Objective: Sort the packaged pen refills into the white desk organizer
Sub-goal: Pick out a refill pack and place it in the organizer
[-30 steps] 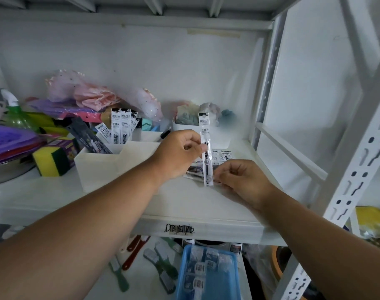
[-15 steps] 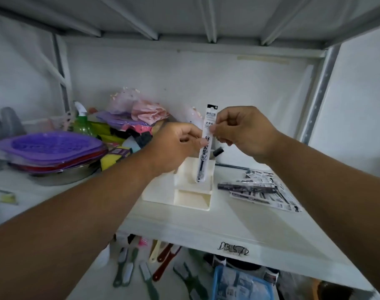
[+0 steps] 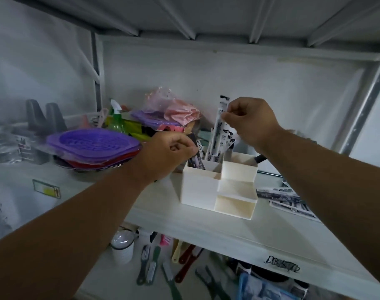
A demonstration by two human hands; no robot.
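The white desk organizer point(image 3: 201, 187) stands mid-shelf, its tall back compartment holding several packaged pen refills point(image 3: 224, 139). My right hand point(image 3: 250, 122) pinches one packaged refill point(image 3: 219, 124) near its top; the pack stands almost upright with its lower end inside that back compartment. My left hand point(image 3: 167, 154) hovers at the organizer's left rear corner, fingers curled on the dark packs point(image 3: 195, 161) there. A loose pile of refill packs point(image 3: 286, 199) lies flat on the shelf to the organizer's right.
To the left sit stacked purple and red baskets point(image 3: 93, 146), a green spray bottle point(image 3: 116, 120) and pink bagged items point(image 3: 178, 111). The white shelf point(image 3: 206, 230) has a metal upright point(image 3: 364, 107) at right. Brushes and a blue bin point(image 3: 265, 289) lie on the lower shelf.
The refill rose from the pile into both hands, then my right hand alone lowered it into the organizer's back compartment. My left hand dropped to the packs at the left.
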